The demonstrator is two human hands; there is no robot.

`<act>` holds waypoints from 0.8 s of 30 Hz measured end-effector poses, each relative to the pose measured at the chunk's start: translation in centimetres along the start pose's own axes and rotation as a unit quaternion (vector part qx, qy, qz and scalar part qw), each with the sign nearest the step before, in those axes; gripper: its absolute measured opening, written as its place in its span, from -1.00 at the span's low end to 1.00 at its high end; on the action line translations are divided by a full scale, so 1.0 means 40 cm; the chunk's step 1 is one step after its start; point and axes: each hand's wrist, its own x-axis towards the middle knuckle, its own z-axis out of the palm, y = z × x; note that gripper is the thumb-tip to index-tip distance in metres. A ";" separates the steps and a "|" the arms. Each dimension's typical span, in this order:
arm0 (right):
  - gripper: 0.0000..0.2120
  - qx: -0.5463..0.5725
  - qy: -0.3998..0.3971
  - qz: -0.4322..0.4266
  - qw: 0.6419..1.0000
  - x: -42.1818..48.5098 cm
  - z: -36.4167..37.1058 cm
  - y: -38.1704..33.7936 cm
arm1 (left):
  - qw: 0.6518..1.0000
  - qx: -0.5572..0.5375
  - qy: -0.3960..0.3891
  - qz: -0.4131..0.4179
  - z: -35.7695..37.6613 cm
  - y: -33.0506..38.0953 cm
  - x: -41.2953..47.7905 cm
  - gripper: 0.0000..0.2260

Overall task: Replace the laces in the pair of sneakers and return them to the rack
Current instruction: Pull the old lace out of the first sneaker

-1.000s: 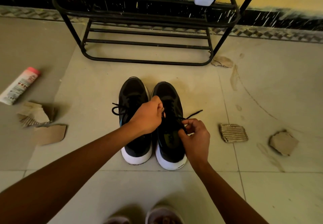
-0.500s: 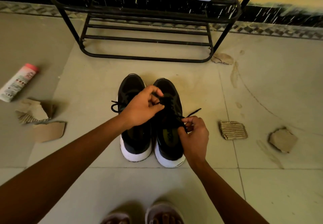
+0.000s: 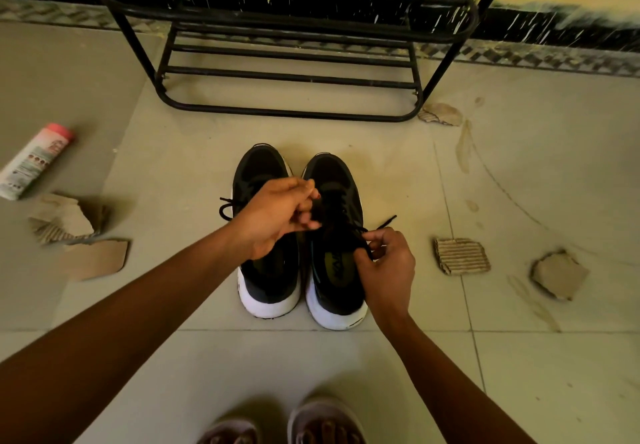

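Pinching lace (image 3: 387, 222), hands (image 3: 277, 217) over sneakers (image 3: 332, 180); rack (image 3: 287, 114) beyond.

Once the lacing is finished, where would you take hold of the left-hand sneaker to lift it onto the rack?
Probably the heel collar of the left-hand sneaker, from above and behind: its white heel faces the person, the opening is up, and the left hand is already over it. The rack stands straight ahead.

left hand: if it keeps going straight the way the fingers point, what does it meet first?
Likely the laced tongue of the right sneaker: the left hand points right across it, fingers at its lace. Depth is unclear; it may already touch.
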 end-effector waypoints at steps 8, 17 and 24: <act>-0.78 0.000 -0.002 0.004 1.000 0.003 0.002 0.001 | 0.965 0.210 -0.013 0.155 -0.054 0.044 -0.013 -0.81; -0.78 -0.003 -0.008 0.003 1.000 0.000 0.000 0.001 | 0.774 0.580 0.113 0.225 -0.114 0.094 -0.028 -0.81; -0.81 -0.013 -0.006 0.005 1.000 0.002 -0.002 0.003 | 0.996 0.029 0.012 0.088 -0.120 0.130 -0.052 -0.83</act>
